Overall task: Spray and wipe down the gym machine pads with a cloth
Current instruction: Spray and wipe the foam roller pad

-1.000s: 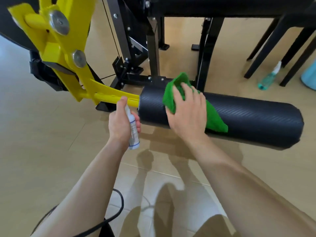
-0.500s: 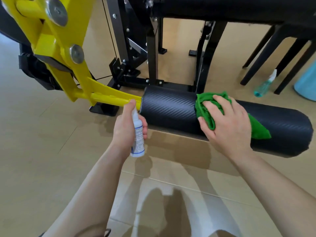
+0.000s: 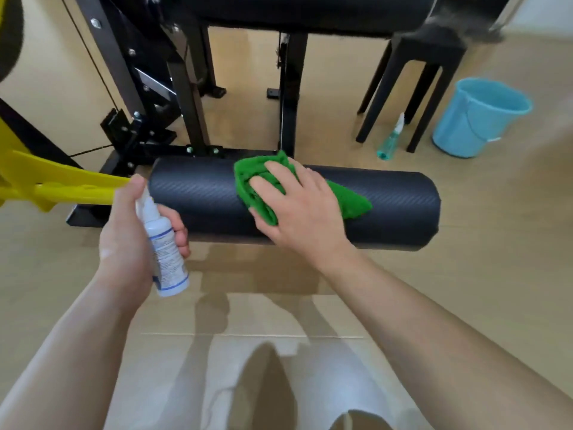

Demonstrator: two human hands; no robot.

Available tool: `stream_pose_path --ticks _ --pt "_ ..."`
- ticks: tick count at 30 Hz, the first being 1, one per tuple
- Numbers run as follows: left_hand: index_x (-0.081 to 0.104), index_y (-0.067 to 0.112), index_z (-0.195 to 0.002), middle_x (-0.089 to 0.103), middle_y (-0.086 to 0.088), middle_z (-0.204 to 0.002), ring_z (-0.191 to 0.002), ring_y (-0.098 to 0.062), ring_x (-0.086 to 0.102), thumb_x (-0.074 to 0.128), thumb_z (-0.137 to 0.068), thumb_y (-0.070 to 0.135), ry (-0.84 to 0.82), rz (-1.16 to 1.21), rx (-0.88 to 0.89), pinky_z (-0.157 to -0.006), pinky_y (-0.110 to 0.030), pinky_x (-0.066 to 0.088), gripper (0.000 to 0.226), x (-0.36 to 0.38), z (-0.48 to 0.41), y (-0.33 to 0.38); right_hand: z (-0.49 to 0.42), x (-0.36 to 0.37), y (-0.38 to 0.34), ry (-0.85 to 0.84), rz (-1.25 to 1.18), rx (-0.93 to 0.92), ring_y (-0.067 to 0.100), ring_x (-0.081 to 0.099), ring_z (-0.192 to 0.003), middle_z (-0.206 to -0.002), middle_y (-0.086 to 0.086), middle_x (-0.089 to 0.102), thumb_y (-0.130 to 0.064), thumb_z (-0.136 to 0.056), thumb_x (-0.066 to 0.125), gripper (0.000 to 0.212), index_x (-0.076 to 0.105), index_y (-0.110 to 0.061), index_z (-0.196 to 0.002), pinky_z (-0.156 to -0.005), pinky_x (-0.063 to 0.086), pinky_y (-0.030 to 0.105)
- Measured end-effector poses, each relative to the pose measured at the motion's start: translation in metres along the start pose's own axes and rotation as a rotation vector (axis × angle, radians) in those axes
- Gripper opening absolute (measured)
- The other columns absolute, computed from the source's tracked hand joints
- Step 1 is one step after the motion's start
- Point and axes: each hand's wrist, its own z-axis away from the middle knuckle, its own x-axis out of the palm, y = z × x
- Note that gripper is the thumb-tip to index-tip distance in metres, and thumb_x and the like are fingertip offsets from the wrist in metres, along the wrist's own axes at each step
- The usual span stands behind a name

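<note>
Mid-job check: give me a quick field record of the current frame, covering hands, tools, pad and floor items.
left hand: grips white spray bottle, beside the pad's left end
right hand: presses green cloth flat on the pad
pad: black textured cylindrical roller pad, on yellow metal arm
floor: teal spray bottle, blue plastic bucket, black stool

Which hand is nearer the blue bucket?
Right. The right hand presses the green cloth on the roller pad, closer to the blue bucket. The left hand, holding the white spray bottle, sits past the pad's opposite end.
</note>
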Motion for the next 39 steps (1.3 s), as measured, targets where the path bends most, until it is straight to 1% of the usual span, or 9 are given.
stream_pose_path --ticks 5,9,14,18,23,28,30,33,39 --pt "0.057 0.01 -0.05 0.05 -0.014 -0.051 -0.047 -0.028 0.045 0.049 -0.084 0.069 -0.127 -0.184 0.025 -0.054 -0.031 0.043 0.068 0.049 0.012 -0.027 0.088 -0.04 0.132 0.025 0.02 0.375 0.038 0.05 -0.125 -0.139 0.01 0.056 -0.046 -0.098 0.048 0.048 0.062 -0.011 -0.127 -0.106 0.041 0.048" --pt "0.06 0.014 -0.048 0.056 -0.013 -0.055 -0.05 -0.026 0.052 0.045 -0.087 0.067 -0.215 -0.285 0.126 -0.062 -0.035 0.047 0.068 0.087 0.023 -0.031 0.074 -0.034 0.102 0.128 -0.016 0.601 0.039 0.045 -0.132 -0.136 0.011 0.058 -0.04 -0.099 0.045 0.042 0.065 -0.012 -0.123 -0.115 0.03 0.047" --pt "0.061 0.014 -0.048 0.056 -0.013 -0.055 -0.049 -0.026 0.051 0.052 -0.073 0.075 -0.207 -0.219 0.161 -0.061 -0.035 0.047 0.066 0.101 0.018 -0.025 0.023 -0.003 0.008 0.105 -0.15 0.211 0.046 0.046 -0.132 -0.13 0.015 0.062 -0.032 -0.093 0.056 0.036 0.069 -0.012 -0.12 -0.109 0.036 0.053" --pt "0.06 0.016 -0.048 0.055 -0.011 -0.054 -0.049 -0.025 0.051 0.048 -0.08 0.072 -0.195 -0.227 0.193 -0.061 -0.035 0.047 0.066 0.103 0.012 -0.024 0.037 -0.011 0.048 -0.001 -0.05 0.089 0.039 0.048 -0.132 -0.139 0.009 0.057 -0.043 -0.084 0.058 0.05 0.063 -0.022 -0.129 -0.108 0.036 0.051" --pt "0.06 0.016 -0.05 0.057 -0.012 -0.057 -0.052 -0.026 0.052 0.047 -0.081 0.073 -0.198 -0.254 0.199 -0.066 -0.037 0.048 0.067 0.105 0.012 -0.028 0.096 -0.028 0.132 0.136 0.01 0.379 0.035 0.055 -0.114 -0.141 0.011 0.055 -0.042 -0.096 0.055 0.042 0.063 -0.013 -0.125 -0.1 0.043 0.047" --pt "0.059 0.015 -0.049 0.057 -0.011 -0.056 -0.052 -0.026 0.052 0.046 -0.083 0.071 -0.182 -0.239 0.189 -0.068 -0.038 0.048 0.068 0.103 0.01 -0.026 0.09 -0.02 0.116 0.329 -0.182 0.772 0.028 0.044 -0.133 -0.151 0.007 0.045 -0.037 -0.098 0.05 0.041 0.059 -0.014 -0.132 -0.109 0.032 0.034" --pt "0.059 0.014 -0.049 0.057 -0.011 -0.055 -0.052 -0.025 0.052 0.046 -0.083 0.071 -0.181 -0.244 0.185 -0.065 -0.037 0.048 0.067 0.097 0.009 -0.024 0.08 -0.016 0.092 0.369 -0.146 0.909 0.034 0.04 -0.137 -0.154 0.01 0.042 -0.034 -0.1 0.048 0.04 0.057 -0.014 -0.133 -0.114 0.031 0.043" --pt "0.06 0.014 -0.049 0.056 -0.012 -0.055 -0.05 -0.025 0.051 0.047 -0.084 0.07 -0.158 -0.251 0.191 -0.061 -0.036 0.046 0.067 0.078 0.007 -0.018 0.063 -0.002 0.042 0.295 -0.1 0.805 0.043 0.032 -0.143 -0.153 0.013 0.044 -0.033 -0.102 0.045 0.039 0.055 -0.015 -0.135 -0.118 0.025 0.056" --pt "0.058 0.012 -0.052 0.053 -0.01 -0.051 -0.046 -0.024 0.049 0.05 -0.084 0.065 0.039 -0.138 0.212 -0.056 -0.034 0.044 0.063 0.018 -0.006 -0.011 0.006 0.035 -0.072 0.221 -0.172 0.404 0.046 0.035 -0.143 -0.147 0.015 0.051 -0.031 -0.099 0.053 0.036 0.062 -0.016 -0.131 -0.12 0.022 0.055"
